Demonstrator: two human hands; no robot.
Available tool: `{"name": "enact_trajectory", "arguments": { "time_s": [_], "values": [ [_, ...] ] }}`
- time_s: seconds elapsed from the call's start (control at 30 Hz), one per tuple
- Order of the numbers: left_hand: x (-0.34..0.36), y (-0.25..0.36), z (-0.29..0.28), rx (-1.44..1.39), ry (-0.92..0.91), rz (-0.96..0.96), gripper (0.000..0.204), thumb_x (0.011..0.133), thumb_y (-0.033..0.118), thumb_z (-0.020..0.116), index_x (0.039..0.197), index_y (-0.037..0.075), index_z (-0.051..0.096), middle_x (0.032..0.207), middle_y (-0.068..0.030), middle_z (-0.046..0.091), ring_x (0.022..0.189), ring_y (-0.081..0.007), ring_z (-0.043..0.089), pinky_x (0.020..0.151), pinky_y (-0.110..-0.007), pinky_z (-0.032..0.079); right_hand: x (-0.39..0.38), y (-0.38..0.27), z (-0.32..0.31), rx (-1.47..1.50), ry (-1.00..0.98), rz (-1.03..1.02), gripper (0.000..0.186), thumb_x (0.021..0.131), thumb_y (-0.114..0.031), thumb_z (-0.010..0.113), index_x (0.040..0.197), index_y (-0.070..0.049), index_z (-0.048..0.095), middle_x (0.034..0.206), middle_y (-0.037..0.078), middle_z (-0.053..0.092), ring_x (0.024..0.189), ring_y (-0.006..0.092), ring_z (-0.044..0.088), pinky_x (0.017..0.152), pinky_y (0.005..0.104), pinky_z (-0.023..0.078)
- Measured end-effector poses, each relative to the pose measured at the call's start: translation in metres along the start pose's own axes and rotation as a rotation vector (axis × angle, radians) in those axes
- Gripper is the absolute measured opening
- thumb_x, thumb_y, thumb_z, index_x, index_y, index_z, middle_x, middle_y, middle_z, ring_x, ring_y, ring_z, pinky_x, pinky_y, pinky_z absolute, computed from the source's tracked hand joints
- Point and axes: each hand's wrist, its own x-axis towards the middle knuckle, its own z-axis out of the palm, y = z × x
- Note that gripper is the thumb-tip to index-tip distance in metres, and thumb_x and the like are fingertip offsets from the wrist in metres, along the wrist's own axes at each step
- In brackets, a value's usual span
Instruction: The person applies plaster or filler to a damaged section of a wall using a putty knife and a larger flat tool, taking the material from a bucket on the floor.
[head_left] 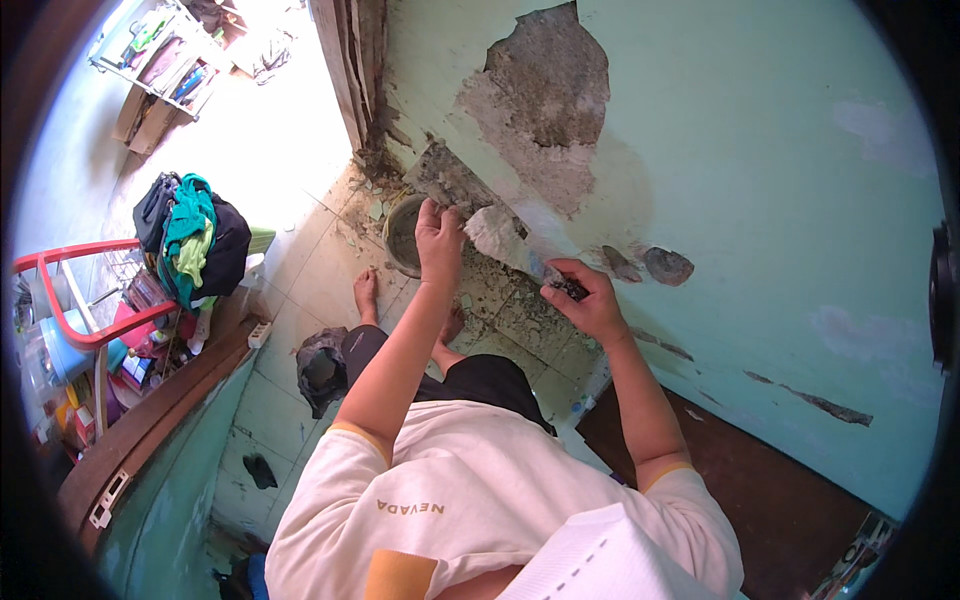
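Closest in is the worker's pale tee (470, 450), then both bare arms (645, 410) out in front. R hand (592, 303): grip closed round the end of a flat tool (537, 267), prob. a trowel or scraper, w/ a thick lump of whitish paste (492, 234) towards its far end. L hand (440, 245) is just beyond, fingers bent at the near edge of a grey, crusted board (455, 175); can't tell if that grip is clamped on it or only resting. The paste sits btwn the two hands, against the board or just above it, hard to say which.

To do this bit well, I'd say: hold the board level & steady w/ the L, lay the blade at a low angle, take small amts, & work over the bucket (394, 252) below so drips land inside. Rubble (525, 315) litters the tiled floor (300, 245) near the feet (367, 292), so footing needs care.

Past that, the green wall (760, 200) has a big bare patch (555, 85); off left, a clothes heap (195, 235) & a shelf unit (165, 65) half lost in glare.

Hidden: most of the bucket's contents, the R palm, the board's underside, & much of the blade, b/c paste covers it.
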Motion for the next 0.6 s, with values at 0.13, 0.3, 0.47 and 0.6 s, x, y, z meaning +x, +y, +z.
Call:
{"name": "enact_trajectory", "arguments": {
  "time_s": [0.13, 0.3, 0.47, 0.6],
  "values": [
    [0.002, -0.003, 0.002, -0.076, 0.023, 0.031, 0.026, 0.097, 0.011, 0.056, 0.12, 0.001, 0.05, 0.09, 0.0, 0.059, 0.079, -0.0071, 0.056, 0.061, -0.02, 0.047, 0.01, -0.003, -0.003, 0.0, -0.072, 0.001, 0.033, 0.087, -0.023, 0.076, 0.113, -0.004, 0.067, 0.09, 0.001, 0.067, 0.081, 0.0079, 0.058, 0.074, 0.0254, 0.049],
    [0.011, 0.015, 0.033, -0.035, -0.016, 0.027, 0.039, 0.096, 0.01, 0.054, 0.13, -0.005, 0.043, 0.1, -0.0083, 0.062, 0.085, -0.0117, 0.059, 0.067, -0.029, 0.057, 0.053, 0.019, -0.024, 0.561, 0.095, 0.436, 0.024, 0.092, -0.026, 0.071, 0.102, -0.005, 0.068, 0.07, -0.006, 0.052, 0.057, 0.0032, 0.044, 0.051, 0.0221, 0.036],
    [0.026, -0.001, 0.072, 0.005, 0.047, 0.018, 0.044, 0.094, 0.007, 0.052, 0.133, -0.007, 0.039, 0.093, -0.0084, 0.058, 0.078, -0.0146, 0.06, 0.067, -0.033, 0.061, 0.047, 0.021, -0.004, 0.463, 0.043, 0.503, 0.024, 0.094, -0.03, 0.068, 0.091, -0.007, 0.065, 0.062, -0.007, 0.042, 0.05, 0.003, 0.034, 0.045, 0.0227, 0.028],
    [0.014, 0.011, 0.087, 0.001, 0.065, -0.02, 0.043, 0.093, 0.005, 0.051, 0.133, -0.007, 0.038, 0.086, -0.007, 0.055, 0.073, -0.0131, 0.057, 0.067, -0.033, 0.062, 0.053, 0.029, -0.013, 0.397, 0.061, 0.491, 0.026, 0.097, -0.027, 0.064, 0.112, -0.007, 0.068, 0.064, -0.008, 0.039, 0.051, 0.0026, 0.031, 0.044, 0.0213, 0.026]
  ]
}}
